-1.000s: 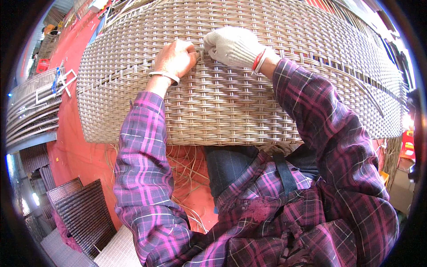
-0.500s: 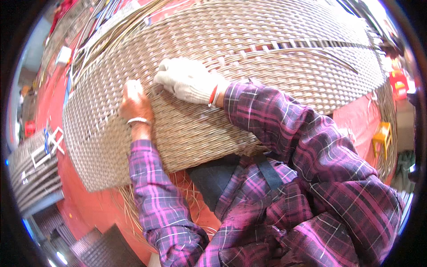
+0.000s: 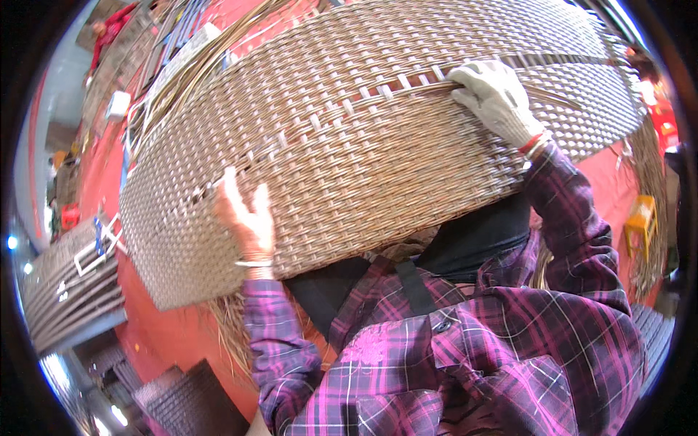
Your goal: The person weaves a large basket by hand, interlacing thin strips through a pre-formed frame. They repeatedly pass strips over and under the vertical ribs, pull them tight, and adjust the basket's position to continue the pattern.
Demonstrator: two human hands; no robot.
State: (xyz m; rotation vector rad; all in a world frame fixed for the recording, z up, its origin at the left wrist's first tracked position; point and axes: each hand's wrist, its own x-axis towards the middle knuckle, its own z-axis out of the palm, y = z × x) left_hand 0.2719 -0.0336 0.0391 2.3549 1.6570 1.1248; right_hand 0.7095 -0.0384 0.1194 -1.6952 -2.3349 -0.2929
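A large brown woven wicker panel [image 3: 349, 189] lies across my lap, with a long slit-like gap [image 3: 418, 78] crossed by pale flat strips. My right hand [image 3: 498, 102], in a white knit glove, is closed at this gap. It pinches a brown wicker strand [image 3: 429, 89] that runs left along the slit, while loose ends stick out to its right. My bare left hand [image 3: 249, 221] hovers over or rests lightly on the panel's left part, thumb and fingers apart and holding nothing. A white band circles the left wrist, a red one the right.
A bundle of long loose strands [image 3: 193, 65] lies beyond the panel on the red floor covering [image 3: 156, 338]. At right stands a yellow stool [image 3: 640, 225]. Stacked dark slats [image 3: 80, 291] and dark woven pieces [image 3: 193, 400] are at lower left. A person in red [image 3: 113, 33] is far left.
My right hand has moved far right along the gap, drawing the strand with it. My left hand has opened from a closed grip and come slightly nearer me. The view has shifted a little.
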